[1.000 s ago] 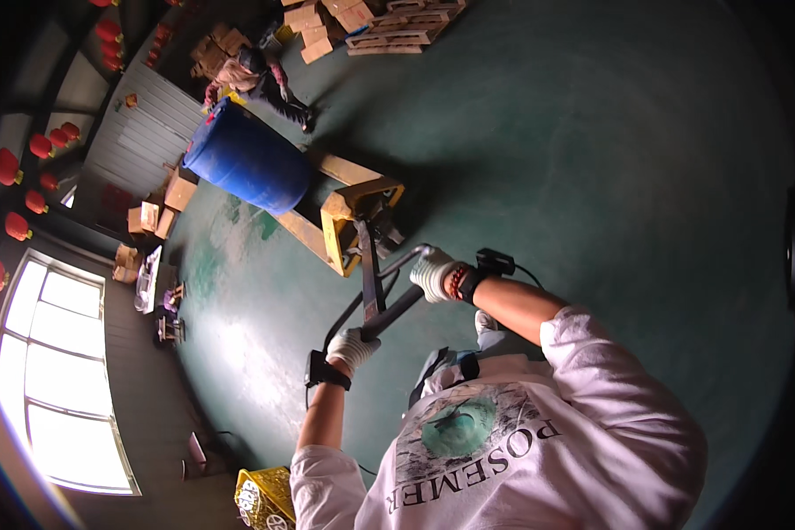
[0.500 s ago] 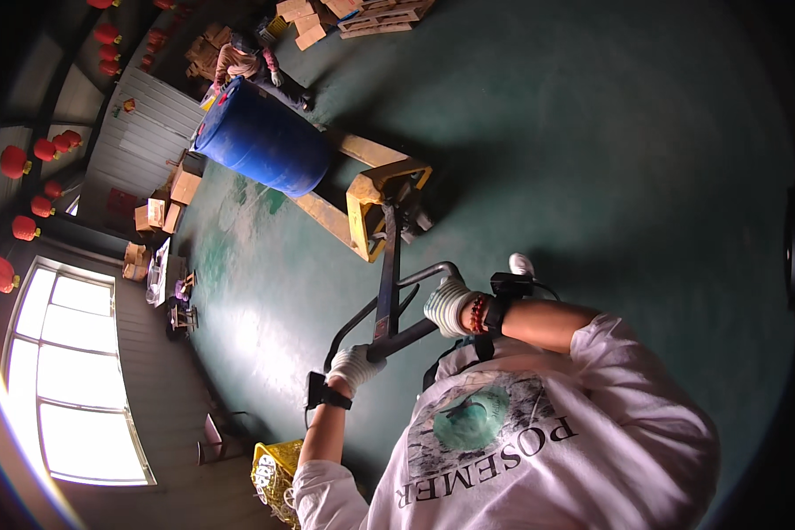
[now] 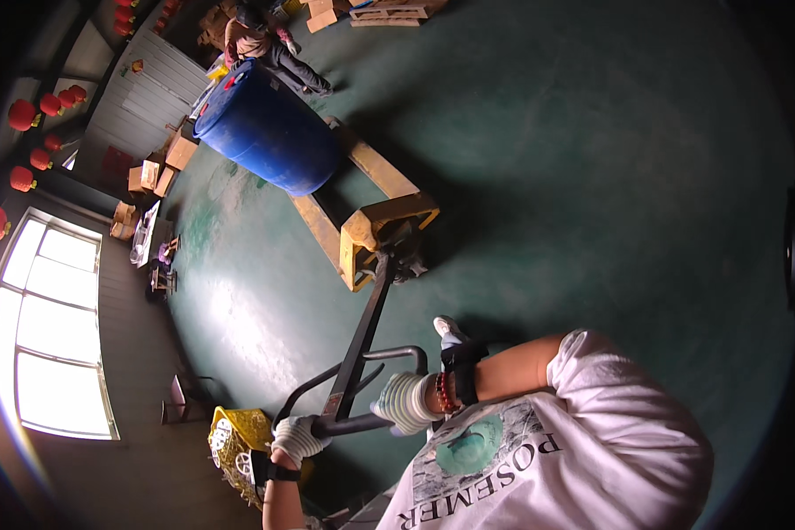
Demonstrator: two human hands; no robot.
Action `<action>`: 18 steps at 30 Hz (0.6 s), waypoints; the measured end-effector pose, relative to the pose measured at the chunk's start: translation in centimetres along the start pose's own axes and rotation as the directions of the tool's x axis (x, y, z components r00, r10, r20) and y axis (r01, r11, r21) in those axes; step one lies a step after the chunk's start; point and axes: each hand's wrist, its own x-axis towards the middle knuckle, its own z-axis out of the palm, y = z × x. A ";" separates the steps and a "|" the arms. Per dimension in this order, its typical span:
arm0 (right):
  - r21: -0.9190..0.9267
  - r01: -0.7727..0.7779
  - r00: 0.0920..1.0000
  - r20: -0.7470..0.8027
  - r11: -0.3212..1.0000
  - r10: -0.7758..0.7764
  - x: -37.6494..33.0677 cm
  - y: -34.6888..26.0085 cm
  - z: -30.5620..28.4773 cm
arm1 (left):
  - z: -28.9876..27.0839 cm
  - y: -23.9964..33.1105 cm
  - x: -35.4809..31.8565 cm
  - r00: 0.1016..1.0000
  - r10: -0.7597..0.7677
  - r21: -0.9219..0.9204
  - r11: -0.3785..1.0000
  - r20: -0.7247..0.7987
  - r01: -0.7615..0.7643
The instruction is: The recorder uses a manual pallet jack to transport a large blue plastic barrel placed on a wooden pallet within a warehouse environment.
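Both my hands, in white ribbed gloves, are on the black handle (image 3: 353,423) of a yellow pallet jack (image 3: 360,231). My left hand (image 3: 298,438) is closed round the handle's left end. My right hand (image 3: 405,404) grips its right side, with a beaded bracelet and a black strap on that wrist. The handle's shaft slants up and away to the jack's wheels. A blue plastic drum (image 3: 269,131) stands on the two forks, toward their far end. Part of the forks is hidden behind the drum.
Just beyond the drum is another person (image 3: 269,49), gloved. Cardboard boxes (image 3: 180,150) line the left wall, and a wooden pallet (image 3: 397,12) lies at the far edge. A yellow basket-like container (image 3: 249,427) stands beside my left hand, near a bright window (image 3: 57,327).
My hands and the handle have moved down and left in view. The jack's near end sits slightly lower. The other person appears more upright beside the drum, with legs more visible.
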 end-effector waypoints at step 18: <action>0.169 0.318 0.941 0.067 0.933 -0.333 -2.2 -7.3 2.9 | 5.6 6.1 -15.4 0.969 -0.236 -0.166 0.955 0.065 0.244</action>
